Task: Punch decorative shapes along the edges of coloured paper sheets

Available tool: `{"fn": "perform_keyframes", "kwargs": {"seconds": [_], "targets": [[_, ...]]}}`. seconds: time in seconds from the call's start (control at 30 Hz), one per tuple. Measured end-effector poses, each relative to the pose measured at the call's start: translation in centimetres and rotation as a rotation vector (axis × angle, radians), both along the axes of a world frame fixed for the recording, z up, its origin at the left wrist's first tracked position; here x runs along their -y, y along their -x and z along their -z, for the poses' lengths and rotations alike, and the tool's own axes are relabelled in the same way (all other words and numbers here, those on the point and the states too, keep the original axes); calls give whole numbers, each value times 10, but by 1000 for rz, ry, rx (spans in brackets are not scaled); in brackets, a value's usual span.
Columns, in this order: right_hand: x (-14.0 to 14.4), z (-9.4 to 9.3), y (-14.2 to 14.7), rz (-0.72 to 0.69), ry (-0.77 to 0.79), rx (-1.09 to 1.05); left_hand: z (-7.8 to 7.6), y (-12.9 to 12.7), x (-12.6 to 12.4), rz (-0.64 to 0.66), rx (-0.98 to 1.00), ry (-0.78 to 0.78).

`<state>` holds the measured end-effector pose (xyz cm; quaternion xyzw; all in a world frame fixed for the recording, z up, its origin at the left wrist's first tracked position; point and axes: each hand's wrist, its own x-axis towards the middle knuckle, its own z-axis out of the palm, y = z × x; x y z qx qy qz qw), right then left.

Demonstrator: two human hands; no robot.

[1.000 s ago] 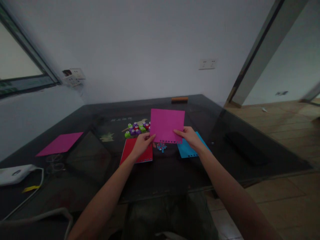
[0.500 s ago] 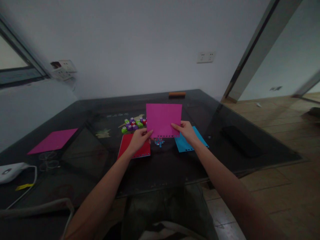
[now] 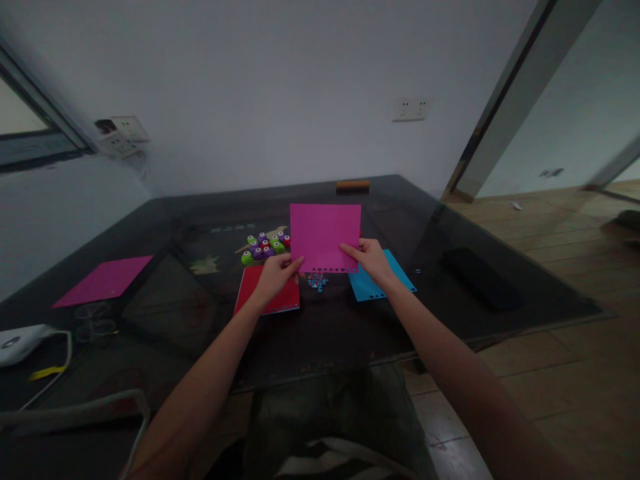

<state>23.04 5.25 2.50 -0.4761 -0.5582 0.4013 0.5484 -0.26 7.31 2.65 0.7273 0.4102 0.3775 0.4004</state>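
Dk glossy table (image 3: 330, 333). Pink sheet (image 3: 324, 230) held up over tbl ctr, holed edge at 6 o'clock. Fr. it: red sheet (image 3: 285, 298) at 8, blue sheet (image 3: 367, 288) at 4, both on tbl. L hand (image 3: 275, 275) pinching pink's 7 o'clock corner; R hand (image 3: 374, 260) pinching its 4 o'clock edge. Eyed toys (image 3: 268, 253) at 9. Tiny bits (image 3: 317, 281) at 6.

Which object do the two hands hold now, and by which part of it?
A punched pink paper sheet: the left hand pinches its lower left corner, the right hand its right edge, below the middle.
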Motion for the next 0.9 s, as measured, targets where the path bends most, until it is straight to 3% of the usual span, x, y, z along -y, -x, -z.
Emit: {"fn": "perform_keyframes", "kwargs": {"seconds": [0.23, 0.6, 0.9], "targets": [[-1, 0, -3, -12, 0, 28, 2, 1, -1, 5, 10, 21], [6, -3, 0, -184, 155, -139, 3, -2, 1, 14, 42, 61], [0, 4, -7, -134, 150, -55, 9, -6, 2, 65, 56, 91]]}}
